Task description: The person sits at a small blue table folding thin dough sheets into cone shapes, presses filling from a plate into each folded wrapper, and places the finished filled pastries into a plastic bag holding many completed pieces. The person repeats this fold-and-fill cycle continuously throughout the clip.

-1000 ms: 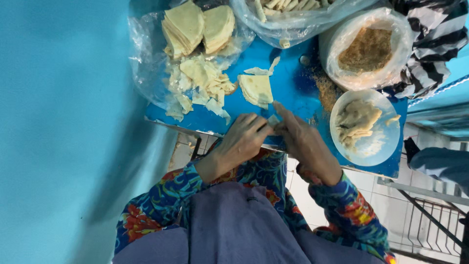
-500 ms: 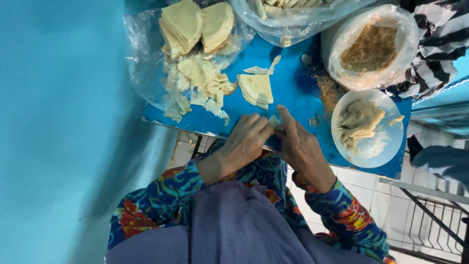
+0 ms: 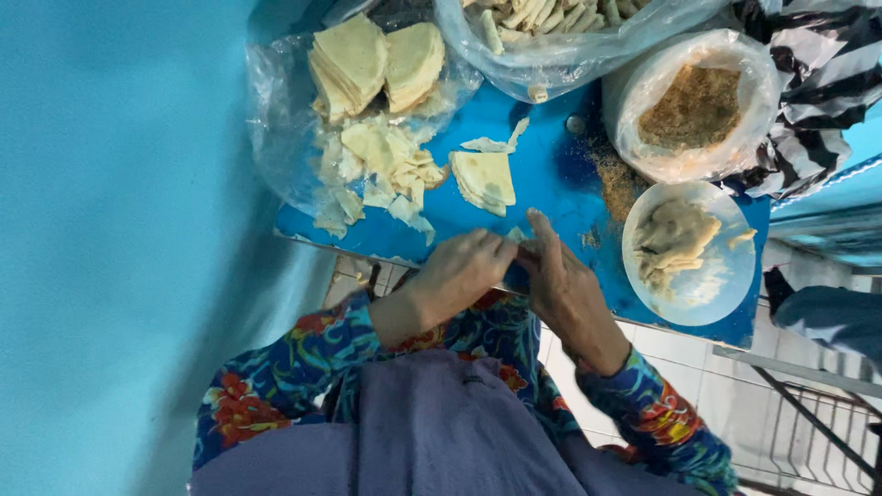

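My left hand (image 3: 459,271) and my right hand (image 3: 562,280) meet at the near edge of the blue table (image 3: 560,174). Their fingers curl together around a small pale pastry piece (image 3: 515,235), mostly hidden between them. Just beyond my fingers lies a small stack of triangular pastry sheets (image 3: 484,178). To the right of my right hand stands a clear bowl (image 3: 726,285) holding pale paste.
Taller stacks of pastry sheets (image 3: 377,57) and torn scraps (image 3: 386,170) lie on clear plastic at the left. A bag-lined tub of brown crumbly filling (image 3: 694,106) and a bag of rolled pastries (image 3: 551,23) sit at the back. Another person's striped sleeve (image 3: 822,78) is at top right.
My hands have drawn closer together at the table's edge, and my left fingers have curled in over the pastry piece. The rest of the table is unchanged.
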